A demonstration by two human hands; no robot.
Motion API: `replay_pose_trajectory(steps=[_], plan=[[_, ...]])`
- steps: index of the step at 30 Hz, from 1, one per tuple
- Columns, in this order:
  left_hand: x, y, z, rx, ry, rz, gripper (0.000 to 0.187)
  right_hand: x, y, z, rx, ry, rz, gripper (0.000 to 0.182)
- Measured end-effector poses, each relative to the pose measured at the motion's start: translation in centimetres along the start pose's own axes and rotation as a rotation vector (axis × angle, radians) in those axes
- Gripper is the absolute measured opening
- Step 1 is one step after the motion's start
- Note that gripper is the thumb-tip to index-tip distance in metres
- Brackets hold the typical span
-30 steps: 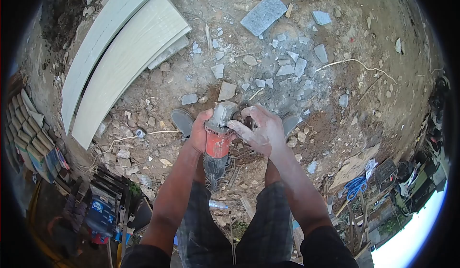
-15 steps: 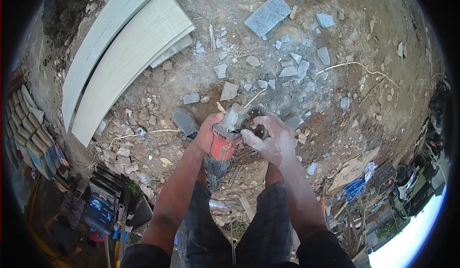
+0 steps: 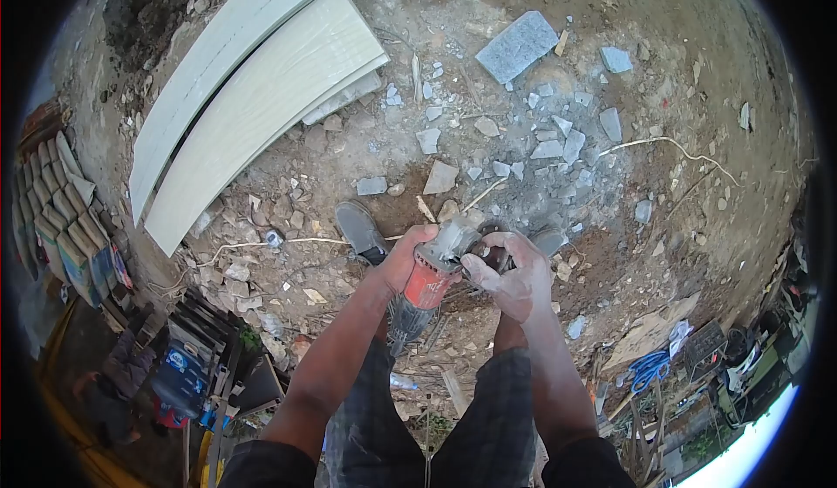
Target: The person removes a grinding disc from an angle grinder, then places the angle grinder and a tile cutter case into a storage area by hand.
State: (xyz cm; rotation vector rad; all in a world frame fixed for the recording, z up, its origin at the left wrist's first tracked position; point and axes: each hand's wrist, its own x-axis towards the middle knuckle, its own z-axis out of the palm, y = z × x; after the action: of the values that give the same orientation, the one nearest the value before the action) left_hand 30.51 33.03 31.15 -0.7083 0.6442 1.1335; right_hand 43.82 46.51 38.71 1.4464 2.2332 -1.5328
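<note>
An angle grinder (image 3: 427,286) with a red body, grey metal head and dark rear end is held in front of my knees. My left hand (image 3: 408,258) is wrapped around it near the head. Dust-covered, my right hand (image 3: 516,280) has its thumb and fingers curled on the dark disc (image 3: 499,258) at the head's side. The fingers cover much of that disc. Below lie my shoe (image 3: 359,228) and broken stone pieces (image 3: 560,139) on dusty ground.
Two long pale boards (image 3: 261,113) lie at upper left. A grey stone block (image 3: 518,47) rests beyond the fragments, and a thin cord (image 3: 671,140) crosses the dirt. Stacked sacks (image 3: 65,200) stand far left; a blue rope bundle (image 3: 648,368) lies at right. A person (image 3: 118,375) is at lower left.
The view has shifted, so the ground and boards appear farther right. The grinder has tilted slightly, and less of its disc shows behind my right fingers. Both hands stay on the tool.
</note>
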Motion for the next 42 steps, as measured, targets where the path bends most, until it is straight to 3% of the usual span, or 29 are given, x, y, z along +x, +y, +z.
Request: replay_pose_trajectory(steps=[3,6,12,19,22,25,31,33,38,42], plan=[[0.4,-0.3,-2.0,0.134,-0.073,0.038,0.059,-0.5,0.0,-0.3,-0.055,-0.022,0.006,0.031],[0.8,0.1,-3.6,0.130,-0.099,0.059,0.065,-0.6,-0.4,-1.1,-0.044,0.086,-0.055,0.029],[0.5,0.5,-3.2,0.046,-0.136,0.131,0.069,-1.1,-0.5,-0.6,0.114,-0.040,0.019,0.017],[0.4,0.6,-2.4,0.022,-0.107,0.041,0.063,0.0,-0.3,-0.9,0.098,-0.124,-0.034,0.019],[0.6,0.3,-3.7,-0.009,-0.129,0.031,0.064,0.4,0.1,-1.0,0.197,-0.212,0.156,0.022],[0.7,0.3,-4.7,0.032,-0.234,-0.007,0.064,0.3,1.1,-0.6,0.267,-0.182,0.171,0.020],[0.5,0.4,-3.0,0.052,-0.121,0.014,0.064,-0.9,1.4,1.2,0.216,-0.179,0.056,0.022],[0.9,0.5,-3.4,0.050,-0.166,-0.014,0.065,-1.3,0.9,1.8,0.377,-0.143,0.226,0.019],[1.9,1.0,-3.4,0.027,-0.243,-0.026,0.066,-1.1,0.0,1.9,0.498,0.016,0.196,0.016],[2.0,1.2,-3.3,0.074,-0.178,-0.001,0.066,-1.0,0.4,1.0,0.370,0.045,0.205,0.017]])
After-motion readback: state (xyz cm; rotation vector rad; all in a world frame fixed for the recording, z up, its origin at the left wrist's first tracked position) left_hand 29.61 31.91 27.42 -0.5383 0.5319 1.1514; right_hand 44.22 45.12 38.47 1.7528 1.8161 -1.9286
